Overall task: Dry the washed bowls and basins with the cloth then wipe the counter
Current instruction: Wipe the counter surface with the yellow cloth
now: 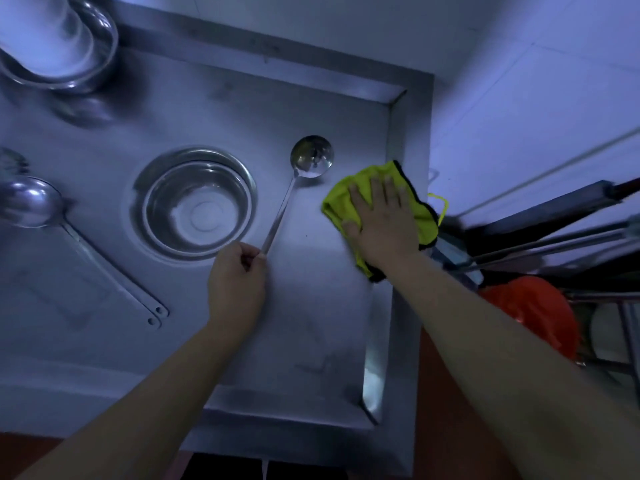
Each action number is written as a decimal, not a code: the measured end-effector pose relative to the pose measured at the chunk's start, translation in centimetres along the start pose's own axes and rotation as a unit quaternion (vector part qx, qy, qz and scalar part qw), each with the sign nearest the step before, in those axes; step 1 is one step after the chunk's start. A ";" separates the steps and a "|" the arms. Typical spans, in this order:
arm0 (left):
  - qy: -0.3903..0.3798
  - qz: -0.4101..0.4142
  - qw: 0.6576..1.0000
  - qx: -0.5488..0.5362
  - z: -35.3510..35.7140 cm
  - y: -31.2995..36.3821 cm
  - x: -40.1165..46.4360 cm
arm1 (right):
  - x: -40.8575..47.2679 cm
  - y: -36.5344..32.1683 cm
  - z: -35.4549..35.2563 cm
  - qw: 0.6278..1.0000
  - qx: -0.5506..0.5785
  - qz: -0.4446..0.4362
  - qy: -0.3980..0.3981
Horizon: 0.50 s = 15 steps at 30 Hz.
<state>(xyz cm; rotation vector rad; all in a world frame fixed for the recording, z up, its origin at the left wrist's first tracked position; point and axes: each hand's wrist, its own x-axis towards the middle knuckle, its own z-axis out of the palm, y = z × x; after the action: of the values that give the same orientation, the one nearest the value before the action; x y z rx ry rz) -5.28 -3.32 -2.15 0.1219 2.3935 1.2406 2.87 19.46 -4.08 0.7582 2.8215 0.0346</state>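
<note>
The right hand (381, 220) lies flat, fingers spread and straight, pressing a yellow-green cloth (420, 216) with a dark border onto the steel bench (311, 323) at centre right of the frame, just beside the bench's raised right edge. Part of the cloth hangs past that edge.

The left hand (237, 275), at centre frame, pinches the end of a long-handled steel ladle (311, 155) between thumb and curled fingers; the ladle's cup lies up and to the right, just left of the cloth.

Between the ladle handle and the left side sits a stack of steel bowls (197, 202), open side up, near the left hand. At far left two more ladles (31, 202) lie together, handles pointing to the lower centre. In the upper left corner a steel basin (100, 43) holds a white container (52, 39), blurred. At lower right, beyond the bench, an orange object (533, 313) sits among metal rack bars (554, 237).
</note>
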 end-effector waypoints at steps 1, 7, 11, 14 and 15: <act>-0.004 0.006 1.000 0.003 -0.3 -0.2 -0.4 | -1.8 -0.6 0.2 1.000 -0.002 -0.005 -0.005; -0.040 0.042 0.998 0.002 -3.4 -1.9 -2.7 | -13.1 -4.7 1.4 0.999 0.006 -0.018 -0.044; -0.043 0.067 0.997 -0.006 -6.6 -3.3 -4.3 | -19.8 -7.2 1.6 0.997 0.016 -0.026 -0.067; -0.042 0.076 0.996 -0.010 -9.5 -4.5 -5.0 | -23.0 -8.4 1.8 0.996 0.035 -0.022 -0.083; -0.038 0.081 0.996 -0.005 -10.5 -5.0 -5.1 | -23.7 -8.8 1.9 0.994 0.052 -0.015 -0.091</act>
<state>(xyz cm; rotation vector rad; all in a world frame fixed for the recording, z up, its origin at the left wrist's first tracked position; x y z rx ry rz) -4.47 -15.63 0.81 0.3603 2.3487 1.2955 18.89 -0.03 -1.83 0.7034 2.6767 -0.1782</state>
